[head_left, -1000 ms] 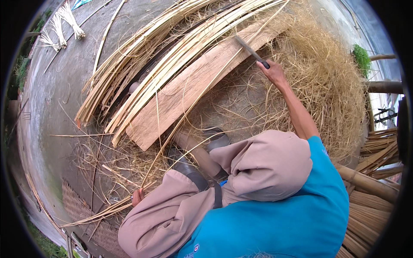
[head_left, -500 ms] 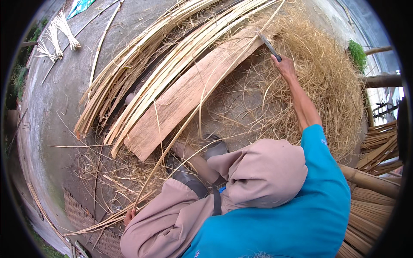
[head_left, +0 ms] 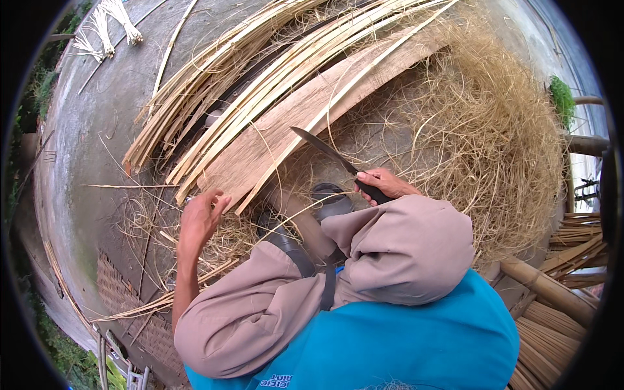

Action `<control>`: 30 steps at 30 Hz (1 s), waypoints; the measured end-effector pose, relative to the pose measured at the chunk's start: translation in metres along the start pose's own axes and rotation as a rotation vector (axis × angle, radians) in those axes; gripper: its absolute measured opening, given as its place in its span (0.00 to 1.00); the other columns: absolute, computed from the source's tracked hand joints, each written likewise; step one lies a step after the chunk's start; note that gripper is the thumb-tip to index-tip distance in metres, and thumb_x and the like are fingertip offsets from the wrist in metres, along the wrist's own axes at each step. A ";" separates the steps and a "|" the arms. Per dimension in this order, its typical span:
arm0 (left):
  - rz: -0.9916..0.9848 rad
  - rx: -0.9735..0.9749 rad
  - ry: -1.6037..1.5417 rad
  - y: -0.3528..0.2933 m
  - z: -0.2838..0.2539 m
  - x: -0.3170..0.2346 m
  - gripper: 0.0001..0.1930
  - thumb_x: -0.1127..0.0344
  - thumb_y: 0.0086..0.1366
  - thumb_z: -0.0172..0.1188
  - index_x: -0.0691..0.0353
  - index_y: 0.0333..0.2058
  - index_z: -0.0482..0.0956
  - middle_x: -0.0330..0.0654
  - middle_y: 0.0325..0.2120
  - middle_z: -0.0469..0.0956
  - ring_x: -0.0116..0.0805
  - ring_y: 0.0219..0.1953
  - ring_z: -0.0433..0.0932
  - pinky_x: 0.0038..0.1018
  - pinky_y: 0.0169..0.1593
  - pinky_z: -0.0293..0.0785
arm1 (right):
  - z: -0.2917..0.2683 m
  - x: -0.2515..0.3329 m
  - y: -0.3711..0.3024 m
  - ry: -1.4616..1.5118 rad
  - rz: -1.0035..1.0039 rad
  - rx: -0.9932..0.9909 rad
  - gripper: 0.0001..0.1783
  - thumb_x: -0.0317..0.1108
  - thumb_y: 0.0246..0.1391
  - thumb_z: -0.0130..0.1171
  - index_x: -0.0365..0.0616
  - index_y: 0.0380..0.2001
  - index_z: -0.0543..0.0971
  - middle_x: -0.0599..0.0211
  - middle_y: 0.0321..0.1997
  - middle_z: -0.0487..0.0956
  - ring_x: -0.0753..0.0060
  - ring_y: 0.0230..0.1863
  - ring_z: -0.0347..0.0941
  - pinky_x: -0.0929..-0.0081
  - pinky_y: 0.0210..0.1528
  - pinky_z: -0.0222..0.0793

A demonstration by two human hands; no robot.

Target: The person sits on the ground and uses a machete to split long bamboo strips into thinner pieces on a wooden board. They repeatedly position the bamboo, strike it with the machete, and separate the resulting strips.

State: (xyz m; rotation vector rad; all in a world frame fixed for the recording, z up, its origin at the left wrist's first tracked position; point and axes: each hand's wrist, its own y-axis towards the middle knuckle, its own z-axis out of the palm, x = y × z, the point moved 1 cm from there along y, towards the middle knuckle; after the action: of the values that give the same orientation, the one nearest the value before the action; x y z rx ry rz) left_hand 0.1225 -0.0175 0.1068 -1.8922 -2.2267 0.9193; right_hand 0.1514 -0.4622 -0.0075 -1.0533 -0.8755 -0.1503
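In my right hand (head_left: 383, 186) is a knife (head_left: 327, 148) with a black handle, its blade angled up and left beside a wooden board. My left hand (head_left: 206, 213) hovers near the board's lower end, fingers apart and with nothing visible in it. The long wooden board (head_left: 260, 144) slants from the lower left to the upper right. Along its near edge lies a pale bamboo strip (head_left: 348, 90), whose lower end is just right of my left hand.
Many bamboo strips (head_left: 250, 97) lie beyond the board. A heap of thin shavings (head_left: 481, 149) covers the ground on the right. Woven matting (head_left: 133, 286) is at lower left, bundled white strips (head_left: 117, 19) at far left. Bamboo poles (head_left: 546, 289) stand at lower right.
My right hand has drawn the knife back from the board's far end toward my knee. My left hand has let go of the strip and risen toward the board; the strip now rests on it.
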 end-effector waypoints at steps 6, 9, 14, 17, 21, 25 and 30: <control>0.305 -0.132 0.030 0.002 -0.126 -0.093 0.21 0.48 0.73 0.55 0.60 0.46 0.85 0.47 0.32 0.84 0.35 0.32 0.80 0.36 0.38 0.79 | -0.013 -0.054 -0.001 0.629 -0.170 -0.483 0.27 0.60 0.67 0.55 0.44 0.41 0.76 0.75 0.22 0.73 0.82 0.18 0.70 0.79 0.20 0.69; 0.384 -0.067 0.034 0.042 -0.128 -0.152 0.21 0.49 0.73 0.58 0.63 0.45 0.85 0.44 0.29 0.83 0.32 0.33 0.78 0.35 0.38 0.76 | -0.003 -0.065 -0.002 0.450 -0.232 -0.590 0.24 0.57 0.64 0.61 0.44 0.37 0.77 0.71 0.23 0.74 0.76 0.20 0.72 0.74 0.24 0.72; 0.463 0.046 0.028 0.144 -0.033 -0.239 0.26 0.45 0.75 0.53 0.65 0.51 0.82 0.53 0.39 0.85 0.42 0.40 0.84 0.39 0.47 0.80 | 0.042 -0.057 -0.019 -0.676 -0.535 -0.309 0.17 0.44 0.58 0.65 0.42 0.41 0.80 0.58 0.31 0.81 0.53 0.36 0.78 0.58 0.43 0.75; 0.332 -0.087 -0.069 0.197 0.071 -0.249 0.27 0.45 0.74 0.53 0.72 0.42 0.76 0.57 0.35 0.80 0.51 0.37 0.81 0.46 0.43 0.78 | 0.079 -0.005 -0.023 -0.685 -0.582 -0.195 0.19 0.40 0.59 0.62 0.40 0.49 0.79 0.55 0.36 0.83 0.52 0.38 0.80 0.59 0.45 0.75; 0.342 -0.403 -0.098 0.224 0.140 -0.273 0.14 0.61 0.72 0.56 0.69 0.43 0.75 0.58 0.41 0.76 0.58 0.45 0.78 0.51 0.47 0.73 | 0.079 -0.008 0.016 -0.167 -0.379 -0.079 0.20 0.36 0.62 0.58 0.36 0.53 0.76 0.57 0.38 0.83 0.64 0.34 0.81 0.64 0.39 0.76; 0.392 -0.466 -0.268 0.257 0.151 -0.282 0.09 0.62 0.71 0.56 0.63 0.39 0.75 0.51 0.38 0.78 0.52 0.43 0.78 0.51 0.52 0.63 | 0.069 0.005 0.039 -0.018 -0.217 -0.241 0.18 0.43 0.69 0.54 0.35 0.39 0.78 0.64 0.26 0.79 0.77 0.23 0.76 0.75 0.28 0.73; 0.424 -0.559 -0.400 0.285 0.162 -0.314 0.09 0.62 0.70 0.58 0.58 0.31 0.73 0.44 0.27 0.77 0.45 0.34 0.76 0.49 0.51 0.56 | 0.038 0.021 0.075 0.019 -0.368 -0.656 0.19 0.43 0.71 0.53 0.35 0.33 0.75 0.65 0.22 0.78 0.78 0.19 0.75 0.75 0.22 0.70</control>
State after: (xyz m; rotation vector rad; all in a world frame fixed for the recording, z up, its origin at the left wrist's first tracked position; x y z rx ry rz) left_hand 0.3766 -0.3526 -0.0650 -2.7185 -2.5573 0.8376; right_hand 0.1814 -0.3864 -0.0375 -1.4795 -1.0249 -0.7975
